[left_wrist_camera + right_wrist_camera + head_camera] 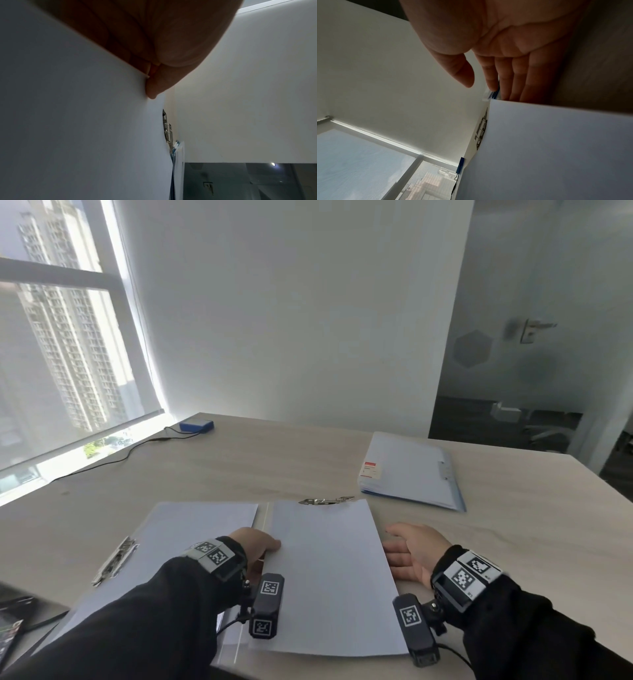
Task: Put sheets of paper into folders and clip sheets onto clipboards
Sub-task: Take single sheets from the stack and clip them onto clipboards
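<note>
So the sheet (329, 577) is laid on the right half of the open folder (191, 529). Its left edge looks pinched by the left hand (255, 546), thumb on top. The right hand (414, 553) is kept flat, fingers straight and together against the right edge, probably to square it under the metal clip (325, 500). Further back on the wood-look table (239, 467), a stack of folders (411, 470) is parked right and a cabled blue box (196, 426) sits by the window (61, 337).

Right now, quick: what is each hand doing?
Left hand: pinches the sheet at its left edge.
Right hand: open, fingers straight beside the sheet.
</note>
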The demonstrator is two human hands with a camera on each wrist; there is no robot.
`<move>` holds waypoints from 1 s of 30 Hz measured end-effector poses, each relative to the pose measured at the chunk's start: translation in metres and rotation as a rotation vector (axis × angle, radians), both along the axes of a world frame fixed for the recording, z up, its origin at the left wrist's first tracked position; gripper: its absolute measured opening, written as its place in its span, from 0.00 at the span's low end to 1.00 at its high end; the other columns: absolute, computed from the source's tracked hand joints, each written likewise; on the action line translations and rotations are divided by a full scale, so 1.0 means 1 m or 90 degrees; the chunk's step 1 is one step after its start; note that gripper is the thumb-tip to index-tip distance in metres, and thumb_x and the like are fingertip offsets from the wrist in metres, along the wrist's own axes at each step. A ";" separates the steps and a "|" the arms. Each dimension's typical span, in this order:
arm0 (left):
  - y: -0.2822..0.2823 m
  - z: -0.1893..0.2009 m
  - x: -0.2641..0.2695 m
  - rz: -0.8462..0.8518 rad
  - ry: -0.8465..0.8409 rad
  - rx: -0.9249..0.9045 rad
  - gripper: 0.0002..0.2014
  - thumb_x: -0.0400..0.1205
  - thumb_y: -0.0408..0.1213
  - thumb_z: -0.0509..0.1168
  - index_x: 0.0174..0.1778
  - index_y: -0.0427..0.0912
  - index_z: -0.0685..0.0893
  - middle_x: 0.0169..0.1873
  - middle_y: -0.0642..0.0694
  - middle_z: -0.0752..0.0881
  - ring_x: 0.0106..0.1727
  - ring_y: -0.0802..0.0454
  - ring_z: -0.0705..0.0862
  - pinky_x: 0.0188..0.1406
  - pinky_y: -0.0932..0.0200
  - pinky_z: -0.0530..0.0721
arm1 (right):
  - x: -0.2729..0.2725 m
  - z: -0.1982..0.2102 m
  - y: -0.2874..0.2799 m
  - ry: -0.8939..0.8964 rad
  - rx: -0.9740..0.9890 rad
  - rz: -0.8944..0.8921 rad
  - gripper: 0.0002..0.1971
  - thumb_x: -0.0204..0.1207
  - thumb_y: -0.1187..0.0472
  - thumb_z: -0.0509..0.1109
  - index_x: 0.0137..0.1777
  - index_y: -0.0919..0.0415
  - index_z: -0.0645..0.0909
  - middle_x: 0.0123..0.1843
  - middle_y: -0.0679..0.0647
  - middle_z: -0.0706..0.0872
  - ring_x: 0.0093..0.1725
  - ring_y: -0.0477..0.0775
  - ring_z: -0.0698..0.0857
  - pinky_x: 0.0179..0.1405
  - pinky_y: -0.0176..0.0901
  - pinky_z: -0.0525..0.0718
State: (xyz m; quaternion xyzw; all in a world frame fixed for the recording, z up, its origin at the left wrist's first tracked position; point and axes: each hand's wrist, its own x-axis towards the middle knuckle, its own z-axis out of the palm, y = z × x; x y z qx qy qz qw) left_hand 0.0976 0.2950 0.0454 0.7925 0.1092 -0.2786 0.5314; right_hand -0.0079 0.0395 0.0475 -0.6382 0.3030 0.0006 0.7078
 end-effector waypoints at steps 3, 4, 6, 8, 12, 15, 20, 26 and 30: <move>0.004 0.002 0.002 0.005 0.006 -0.042 0.13 0.80 0.38 0.67 0.53 0.30 0.82 0.41 0.36 0.89 0.31 0.39 0.87 0.25 0.55 0.82 | 0.001 0.003 0.001 -0.011 0.007 -0.009 0.09 0.80 0.62 0.64 0.59 0.61 0.76 0.49 0.68 0.92 0.42 0.65 0.91 0.51 0.63 0.89; 0.005 0.003 0.003 0.011 -0.002 -0.047 0.14 0.80 0.38 0.67 0.53 0.30 0.82 0.41 0.37 0.89 0.28 0.41 0.87 0.23 0.56 0.82 | 0.002 0.003 0.001 -0.014 0.008 -0.010 0.09 0.80 0.62 0.64 0.59 0.61 0.76 0.49 0.67 0.92 0.42 0.65 0.91 0.50 0.63 0.89; 0.007 0.007 0.006 0.020 -0.021 -0.062 0.11 0.81 0.37 0.65 0.51 0.30 0.82 0.37 0.38 0.88 0.25 0.42 0.87 0.21 0.55 0.83 | 0.004 0.004 0.002 -0.018 0.007 -0.013 0.10 0.80 0.62 0.65 0.60 0.60 0.77 0.47 0.65 0.92 0.41 0.63 0.91 0.48 0.60 0.89; 0.007 0.011 0.009 0.039 -0.034 -0.081 0.10 0.82 0.35 0.63 0.50 0.30 0.82 0.37 0.37 0.88 0.30 0.41 0.88 0.28 0.51 0.88 | 0.007 0.005 0.003 -0.023 0.002 -0.017 0.10 0.80 0.62 0.65 0.60 0.60 0.77 0.44 0.62 0.92 0.38 0.61 0.91 0.46 0.57 0.89; 0.010 0.010 0.017 0.054 -0.090 -0.050 0.07 0.80 0.37 0.65 0.48 0.37 0.83 0.46 0.41 0.87 0.46 0.43 0.84 0.51 0.45 0.85 | 0.013 0.006 0.006 -0.035 -0.013 -0.014 0.05 0.80 0.63 0.65 0.54 0.58 0.79 0.29 0.53 0.93 0.36 0.56 0.89 0.45 0.52 0.87; 0.012 0.006 0.020 0.061 -0.094 -0.065 0.05 0.79 0.37 0.65 0.44 0.40 0.83 0.52 0.41 0.88 0.49 0.44 0.83 0.45 0.50 0.84 | 0.018 0.008 0.008 -0.034 -0.021 -0.012 0.03 0.80 0.62 0.65 0.51 0.57 0.79 0.31 0.52 0.92 0.38 0.54 0.87 0.49 0.53 0.85; 0.018 0.001 0.021 0.058 -0.092 -0.103 0.03 0.79 0.33 0.64 0.43 0.39 0.83 0.52 0.38 0.87 0.49 0.43 0.83 0.35 0.55 0.82 | 0.028 0.010 0.008 -0.010 -0.044 -0.011 0.07 0.80 0.61 0.63 0.56 0.57 0.79 0.44 0.57 0.90 0.39 0.55 0.87 0.43 0.51 0.87; 0.020 -0.002 0.027 0.053 -0.088 -0.128 0.05 0.80 0.31 0.63 0.42 0.39 0.83 0.55 0.36 0.87 0.52 0.41 0.83 0.36 0.54 0.83 | 0.037 0.013 0.010 0.043 -0.138 0.026 0.09 0.78 0.59 0.63 0.53 0.60 0.82 0.47 0.60 0.91 0.39 0.56 0.85 0.39 0.47 0.82; 0.021 -0.004 0.032 0.042 -0.097 -0.126 0.05 0.82 0.31 0.62 0.43 0.41 0.83 0.57 0.39 0.87 0.56 0.42 0.84 0.41 0.50 0.86 | 0.041 0.021 0.012 0.080 -0.195 0.053 0.06 0.79 0.56 0.64 0.46 0.54 0.82 0.46 0.57 0.90 0.45 0.57 0.84 0.46 0.51 0.80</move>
